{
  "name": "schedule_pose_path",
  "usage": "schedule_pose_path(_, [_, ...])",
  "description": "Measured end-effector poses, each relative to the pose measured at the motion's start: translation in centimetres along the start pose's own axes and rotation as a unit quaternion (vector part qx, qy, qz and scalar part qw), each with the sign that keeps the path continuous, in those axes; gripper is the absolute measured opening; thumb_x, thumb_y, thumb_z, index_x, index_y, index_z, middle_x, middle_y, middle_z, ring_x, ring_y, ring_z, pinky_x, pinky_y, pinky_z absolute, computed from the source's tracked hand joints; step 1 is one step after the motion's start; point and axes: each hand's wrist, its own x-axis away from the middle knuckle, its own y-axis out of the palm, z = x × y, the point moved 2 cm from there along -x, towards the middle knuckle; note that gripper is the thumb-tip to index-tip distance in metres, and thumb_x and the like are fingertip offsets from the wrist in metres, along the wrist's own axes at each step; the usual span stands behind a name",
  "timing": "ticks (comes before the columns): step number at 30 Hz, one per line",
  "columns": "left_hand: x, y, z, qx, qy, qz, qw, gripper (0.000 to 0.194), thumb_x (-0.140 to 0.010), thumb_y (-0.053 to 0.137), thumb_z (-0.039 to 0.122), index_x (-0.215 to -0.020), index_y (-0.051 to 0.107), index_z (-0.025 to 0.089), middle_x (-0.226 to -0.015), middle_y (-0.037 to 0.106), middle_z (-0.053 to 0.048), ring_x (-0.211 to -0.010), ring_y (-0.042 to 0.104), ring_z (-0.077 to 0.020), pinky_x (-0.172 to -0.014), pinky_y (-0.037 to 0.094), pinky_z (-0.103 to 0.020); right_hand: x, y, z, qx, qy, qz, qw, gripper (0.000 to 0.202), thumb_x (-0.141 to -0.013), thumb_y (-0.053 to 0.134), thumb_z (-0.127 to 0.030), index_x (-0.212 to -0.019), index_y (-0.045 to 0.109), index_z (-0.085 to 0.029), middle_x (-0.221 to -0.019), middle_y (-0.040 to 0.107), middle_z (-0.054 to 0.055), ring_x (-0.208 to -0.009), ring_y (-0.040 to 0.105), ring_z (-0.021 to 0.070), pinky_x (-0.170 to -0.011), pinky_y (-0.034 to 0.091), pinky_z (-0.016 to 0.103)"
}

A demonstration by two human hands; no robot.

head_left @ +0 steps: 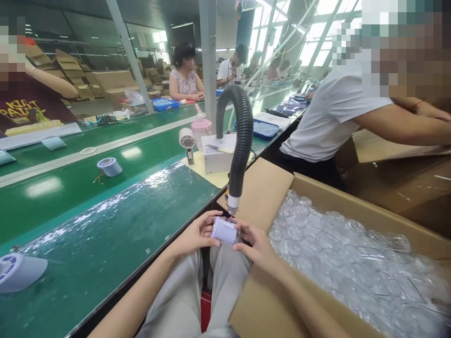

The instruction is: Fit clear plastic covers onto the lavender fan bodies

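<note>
A lavender cylindrical part (224, 232) is held between both hands above the lap, just below the nozzle (233, 203) of a black corrugated hose (244, 141). My left hand (198, 234) grips its left end, thumb below and fingers above. My right hand (256, 241) is closed on the right end, where a clear rim shows. Thin red wires show near the top of the part, beside the nozzle. Another lavender part (110, 167) with wires lies on the green belt, and a larger one (21, 272) is at the left edge.
On the right, an open cardboard box (352, 206) holds several clear plastic pieces (338, 253). The green table edge (155, 256) runs along the left. A white box (218, 162), a small fan (187, 142) and a blue tray (265, 136) stand ahead. A person in white (324, 112) leans at right.
</note>
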Motion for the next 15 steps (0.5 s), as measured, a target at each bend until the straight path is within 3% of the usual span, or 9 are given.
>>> schedule_pose_path(7, [6.8, 2.8, 1.6, -0.143, 0.057, -0.041, 0.987, 0.068, -0.067, 0.084, 0.024, -0.13, 0.058, 0.029, -0.144, 0.05, -0.011, -0.131, 0.049, -0.0285, -0.107, 0.043, -0.043, 4.6, 1.8, -4.7, 0.141, 0.053, -0.09, 0.984, 0.03, -0.08, 0.076, -0.027, -0.105, 0.06, -0.025, -0.134, 0.06, 0.008, -0.119, 0.059, 0.0278, -0.103, 0.047, 0.046])
schedule_pose_path(11, [8.6, 3.4, 2.1, -0.188, 0.094, -0.045, 0.977, 0.072, -0.067, 0.084, 0.025, -0.133, 0.056, 0.032, -0.143, 0.053, -0.008, -0.135, 0.046, -0.0293, -0.112, 0.038, -0.046, 5.8, 2.6, -6.0, 0.094, 0.073, -0.117, 0.986, 0.031, -0.083, 0.072, -0.024, -0.11, 0.058, -0.029, -0.125, 0.063, 0.003, -0.114, 0.061, 0.0222, -0.1, 0.049, 0.038])
schedule_pose_path(15, [9.6, 3.6, 2.4, -0.228, 0.101, -0.045, 0.967, 0.077, -0.065, 0.085, 0.025, -0.134, 0.055, 0.034, -0.143, 0.054, -0.007, -0.137, 0.044, -0.0294, -0.115, 0.033, -0.047, 6.3, 3.3, -6.5, 0.034, 0.124, -0.113, 0.985, 0.031, -0.083, 0.073, -0.031, -0.111, 0.058, -0.028, -0.114, 0.066, 0.003, -0.104, 0.064, 0.0201, -0.086, 0.054, 0.03])
